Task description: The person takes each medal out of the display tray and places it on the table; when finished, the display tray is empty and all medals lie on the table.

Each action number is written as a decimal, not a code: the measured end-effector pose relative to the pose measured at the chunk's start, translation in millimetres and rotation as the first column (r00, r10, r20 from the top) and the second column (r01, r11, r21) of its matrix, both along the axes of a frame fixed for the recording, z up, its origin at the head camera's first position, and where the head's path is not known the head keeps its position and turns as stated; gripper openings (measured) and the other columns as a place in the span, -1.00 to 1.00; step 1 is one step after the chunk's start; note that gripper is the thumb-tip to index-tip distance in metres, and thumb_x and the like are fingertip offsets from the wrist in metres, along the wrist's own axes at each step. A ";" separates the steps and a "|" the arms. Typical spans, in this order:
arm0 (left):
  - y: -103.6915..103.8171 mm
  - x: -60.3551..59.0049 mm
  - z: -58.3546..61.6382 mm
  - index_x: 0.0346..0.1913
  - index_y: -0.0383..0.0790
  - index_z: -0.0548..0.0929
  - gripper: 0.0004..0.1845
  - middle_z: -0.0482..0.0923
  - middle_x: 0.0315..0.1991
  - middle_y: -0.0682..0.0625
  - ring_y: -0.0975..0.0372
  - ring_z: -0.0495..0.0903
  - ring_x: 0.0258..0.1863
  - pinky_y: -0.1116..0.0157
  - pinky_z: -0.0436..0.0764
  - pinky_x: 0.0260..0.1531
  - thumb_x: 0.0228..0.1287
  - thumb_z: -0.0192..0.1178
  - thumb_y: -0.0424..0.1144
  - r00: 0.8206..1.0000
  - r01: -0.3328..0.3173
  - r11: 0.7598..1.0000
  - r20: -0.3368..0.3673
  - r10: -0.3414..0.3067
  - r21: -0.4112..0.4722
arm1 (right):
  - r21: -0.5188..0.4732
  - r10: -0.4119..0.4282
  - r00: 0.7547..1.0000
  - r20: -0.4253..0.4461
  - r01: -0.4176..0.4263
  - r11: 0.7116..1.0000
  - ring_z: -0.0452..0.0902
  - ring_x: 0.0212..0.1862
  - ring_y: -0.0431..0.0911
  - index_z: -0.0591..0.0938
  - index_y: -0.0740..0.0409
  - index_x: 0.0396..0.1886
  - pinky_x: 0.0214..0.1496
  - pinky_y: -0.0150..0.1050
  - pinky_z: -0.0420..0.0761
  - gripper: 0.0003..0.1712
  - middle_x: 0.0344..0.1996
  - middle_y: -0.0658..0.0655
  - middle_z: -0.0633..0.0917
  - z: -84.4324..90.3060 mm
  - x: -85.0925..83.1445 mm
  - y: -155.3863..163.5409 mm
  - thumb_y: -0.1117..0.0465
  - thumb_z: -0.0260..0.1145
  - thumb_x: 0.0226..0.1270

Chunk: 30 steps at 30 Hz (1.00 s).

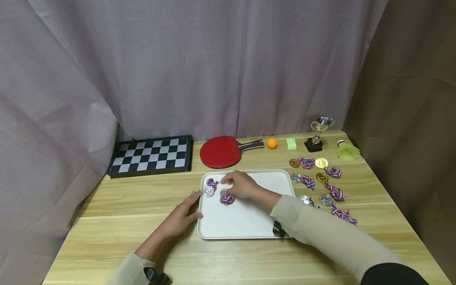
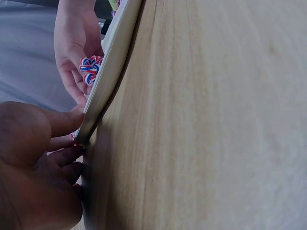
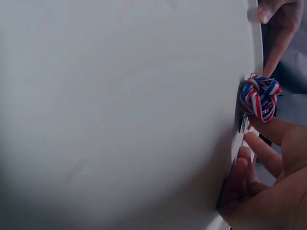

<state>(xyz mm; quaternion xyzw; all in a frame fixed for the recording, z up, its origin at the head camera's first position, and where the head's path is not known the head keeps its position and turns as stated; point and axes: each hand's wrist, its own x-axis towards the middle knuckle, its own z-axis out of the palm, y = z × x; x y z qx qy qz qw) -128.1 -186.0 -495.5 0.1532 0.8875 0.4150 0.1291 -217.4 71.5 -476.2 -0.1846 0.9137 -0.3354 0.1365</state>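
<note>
Inside the white tray (image 1: 246, 225), my right hand (image 1: 242, 185) pinches a silver medal (image 1: 223, 192) between thumb and forefinger. Its bundled red, white and blue ribbon (image 3: 260, 98) lies on the near side, by the thumb in the right wrist view. To the left, another silver medal (image 1: 208, 191) rests in the tray's far left corner with its ribbon bunched behind it. My left hand (image 1: 179, 217) touches the tray's left rim, fingers extended and thumb apart; the left wrist view has its fingertips right at the rim.
Right of the tray lie several gold, silver and bronze-coloured medals (image 1: 325, 200) with bundled ribbons. Along the back are a checkered board (image 1: 151, 156), red table tennis bat (image 1: 220, 152), orange ball (image 1: 272, 143), green block (image 1: 291, 143), trophy cup (image 1: 317, 136) and yellow shuttlecock (image 1: 347, 150).
</note>
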 end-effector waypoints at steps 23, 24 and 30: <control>1.3 0.8 2.3 0.63 -0.21 0.16 -0.23 0.04 0.64 -0.19 -0.02 -0.06 0.65 -0.07 -0.01 0.59 0.47 0.25 -0.28 1.000 -0.010 1.000 0.029 0.010 -0.002 | -0.190 0.042 0.996 0.078 -0.026 0.982 0.46 -0.31 -0.18 0.59 0.15 -0.30 -0.16 -0.32 0.49 -0.77 -0.41 0.01 0.58 -2.6 3.4 19.0 0.40 0.52 0.21; 1.3 0.7 2.5 0.63 -0.19 0.15 -0.23 0.03 0.64 -0.18 0.00 -0.06 0.65 -0.04 -0.01 0.60 0.48 0.25 -0.27 0.999 -0.010 1.000 0.035 0.010 -0.007 | -0.205 0.041 0.996 0.084 -0.022 0.979 0.47 -0.32 -0.18 0.59 0.15 -0.30 -0.16 -0.32 0.50 -0.77 -0.41 0.00 0.59 -2.6 3.5 19.5 0.41 0.51 0.22; 1.1 -0.5 0.9 0.63 -0.21 0.16 -0.23 0.04 0.64 -0.20 -0.02 -0.06 0.65 -0.05 0.00 0.59 0.47 0.25 -0.28 1.000 -0.008 1.000 0.025 0.008 -0.010 | -0.281 0.013 0.994 0.109 0.018 0.959 0.51 -0.31 -0.17 0.62 0.14 -0.26 -0.19 -0.32 0.51 -0.82 -0.40 0.03 0.64 0.1 4.8 22.3 0.38 0.48 0.28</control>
